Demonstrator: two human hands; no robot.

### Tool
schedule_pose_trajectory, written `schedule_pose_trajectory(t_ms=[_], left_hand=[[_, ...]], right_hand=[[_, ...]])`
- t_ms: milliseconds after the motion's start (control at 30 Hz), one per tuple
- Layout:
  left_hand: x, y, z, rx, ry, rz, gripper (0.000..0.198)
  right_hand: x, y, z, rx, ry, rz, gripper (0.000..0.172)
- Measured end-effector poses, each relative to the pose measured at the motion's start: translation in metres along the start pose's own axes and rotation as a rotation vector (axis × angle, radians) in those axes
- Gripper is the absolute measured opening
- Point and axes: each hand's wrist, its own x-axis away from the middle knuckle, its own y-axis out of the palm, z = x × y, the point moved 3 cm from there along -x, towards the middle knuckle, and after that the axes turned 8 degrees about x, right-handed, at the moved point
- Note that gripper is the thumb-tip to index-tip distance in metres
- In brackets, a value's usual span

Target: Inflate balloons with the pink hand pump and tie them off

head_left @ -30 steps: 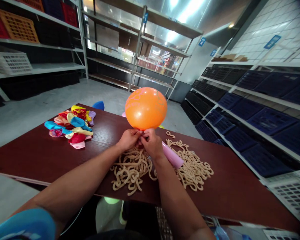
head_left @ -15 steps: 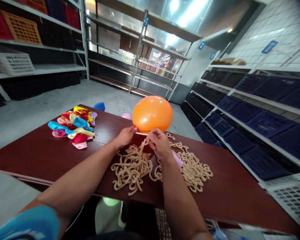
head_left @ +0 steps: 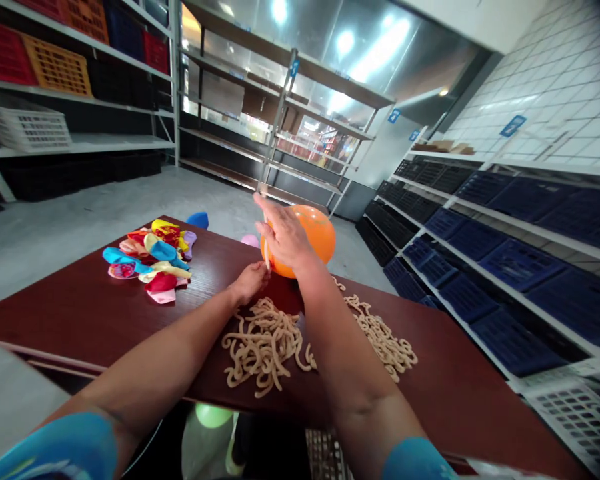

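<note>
An inflated orange balloon (head_left: pixel 316 235) hovers over the table's far edge, partly covered by my right hand. At its lower left, my left hand (head_left: pixel 251 283) is closed in a pinch on the balloon's neck. A pale beige cord (head_left: pixel 267 252) runs upward from that pinch to my right hand (head_left: pixel 286 237). That hand is raised, with fingers extended and the cord drawn along them; its exact grip is partly hidden. Under my wrists lies a tangled heap of beige cords (head_left: pixel 263 343). A second cord heap (head_left: pixel 387 343) lies beyond my right forearm.
Uninflated balloons (head_left: pixel 163 250) in several colours are piled on the left of the dark red table (head_left: pixel 70 303). A pink balloon (head_left: pixel 250 240) and a blue object (head_left: pixel 199 220) show past the far edge. A green balloon (head_left: pixel 214 415) is below the near edge. Crate-filled shelves (head_left: pixel 480 210) stand right.
My right hand has risen and moved left, in front of the balloon, drawing the cord upward. My left hand keeps its pinch, slightly lower. The view has shifted a little.
</note>
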Motion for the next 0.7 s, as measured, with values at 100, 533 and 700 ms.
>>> schedule_pose_trajectory(t_ms=[100,533,700], left_hand=[[0.000,0.000,0.001,0.116,-0.134,-0.032,0.018],[0.019,0.026,0.012,0.560,-0.346,-0.247,0.019],[0.036,0.041,0.015,0.606,-0.414,-0.338,0.016]], right_hand=[[0.000,-0.005,-0.006,-0.012,-0.015,0.113,0.039],[0.135,0.073,0.067,-0.530,1.023,0.111,0.029],[0.132,0.090,0.055,-1.112,1.014,0.003,0.032]])
